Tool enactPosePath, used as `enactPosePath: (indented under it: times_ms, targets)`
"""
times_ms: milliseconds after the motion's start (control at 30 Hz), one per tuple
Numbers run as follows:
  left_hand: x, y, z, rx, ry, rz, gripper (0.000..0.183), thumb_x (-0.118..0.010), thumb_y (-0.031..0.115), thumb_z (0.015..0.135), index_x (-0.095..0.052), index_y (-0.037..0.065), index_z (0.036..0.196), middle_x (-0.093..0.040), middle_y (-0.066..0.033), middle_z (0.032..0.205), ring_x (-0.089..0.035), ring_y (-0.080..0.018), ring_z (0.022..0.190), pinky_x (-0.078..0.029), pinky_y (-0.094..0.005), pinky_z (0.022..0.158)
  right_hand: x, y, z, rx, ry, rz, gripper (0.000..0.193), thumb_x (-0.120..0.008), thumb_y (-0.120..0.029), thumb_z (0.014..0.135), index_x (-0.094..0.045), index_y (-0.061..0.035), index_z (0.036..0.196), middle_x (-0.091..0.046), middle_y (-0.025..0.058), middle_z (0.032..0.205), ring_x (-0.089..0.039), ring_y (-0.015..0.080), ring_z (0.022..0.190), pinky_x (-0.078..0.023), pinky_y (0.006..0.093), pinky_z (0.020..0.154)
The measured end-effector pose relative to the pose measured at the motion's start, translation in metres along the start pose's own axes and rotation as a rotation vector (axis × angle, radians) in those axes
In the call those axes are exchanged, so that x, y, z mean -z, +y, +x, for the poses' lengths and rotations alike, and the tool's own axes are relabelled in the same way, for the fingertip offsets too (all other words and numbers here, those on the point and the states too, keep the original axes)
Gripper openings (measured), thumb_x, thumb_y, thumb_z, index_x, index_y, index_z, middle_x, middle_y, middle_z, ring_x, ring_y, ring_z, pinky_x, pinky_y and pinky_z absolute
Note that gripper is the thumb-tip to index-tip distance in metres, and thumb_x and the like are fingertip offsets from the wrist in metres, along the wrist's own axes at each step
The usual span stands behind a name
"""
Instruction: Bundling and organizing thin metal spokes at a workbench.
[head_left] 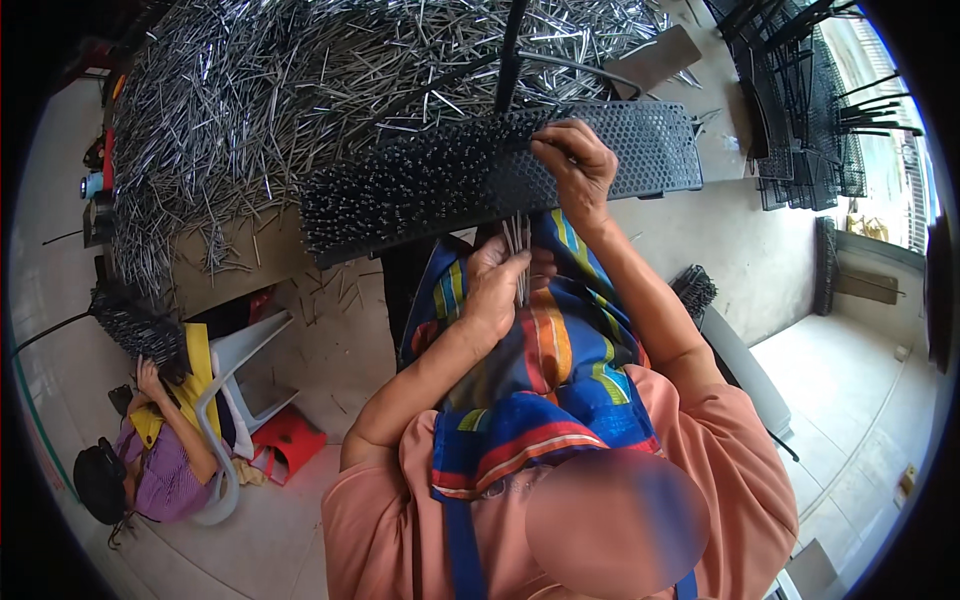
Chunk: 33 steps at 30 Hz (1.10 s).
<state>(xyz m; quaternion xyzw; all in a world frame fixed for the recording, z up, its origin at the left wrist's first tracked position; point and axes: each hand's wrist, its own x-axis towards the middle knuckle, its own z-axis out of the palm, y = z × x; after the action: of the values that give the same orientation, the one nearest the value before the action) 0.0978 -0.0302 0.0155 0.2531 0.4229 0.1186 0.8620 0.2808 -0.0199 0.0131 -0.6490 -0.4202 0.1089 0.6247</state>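
A long dark perforated metal rack [645,150] lies across in front of me, above my lap. Thin metal rods [395,190] stand packed in the holes of its left part, while bare holes show on the right. My left hand [492,285] is closed round a small bundle of thin metal rods [518,240], just below the rack's near edge. Over the rack, where the rods give way to bare holes, my right hand [580,165] is closed in a pinch. What its fingertips hold, if anything, is too small to make out.
A large heap of loose metal rods [290,90] covers the table beyond the rack. A dark bar rises by the rack, near a flat plate [655,62]. More black racks [790,110] stand at the far right. Another person [165,440] sits at the left beside a grey chair [245,375].
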Motion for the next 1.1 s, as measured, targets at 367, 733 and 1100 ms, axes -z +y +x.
enactPosePath:
  times_ms: [367,733,1100]
  targets:
    - [-0.004,0.008,0.007,-0.085,0.006,-0.040,0.020,-0.054,-0.001,0.092,-0.064,0.001,0.109,-0.069,-0.0137,0.098,-0.069,-0.0215,0.084,-0.057,-0.0325,0.077,-0.008,-0.012,0.016,0.004,-0.108,-0.155,0.011,-0.074,0.002,0.077,-0.071,0.0008,0.087,-0.064,0.0048,0.078,-0.059,0.0091,0.068,-0.045,0.0234,0.061]
    - [-0.013,0.007,0.018,-0.052,0.029,-0.080,0.014,-0.055,0.000,0.092,-0.064,0.002,0.104,-0.070,-0.0116,0.095,-0.069,-0.0206,0.081,-0.057,-0.0329,0.074,-0.012,-0.002,0.009,0.045,-0.115,-0.244,0.014,-0.075,-0.004,0.076,-0.072,-0.0061,0.090,-0.064,0.0077,0.076,-0.065,0.0270,0.066,-0.050,0.0337,0.058]
    - [-0.021,0.012,0.019,-0.097,0.072,-0.205,0.011,-0.058,0.002,0.092,-0.065,0.002,0.100,-0.070,-0.0075,0.089,-0.067,-0.0157,0.077,-0.054,-0.0283,0.067,0.002,-0.007,0.008,0.082,-0.185,-0.355,0.010,-0.073,-0.004,0.080,-0.072,0.0001,0.089,-0.065,0.0081,0.073,-0.062,0.0162,0.063,-0.047,0.0294,0.058]
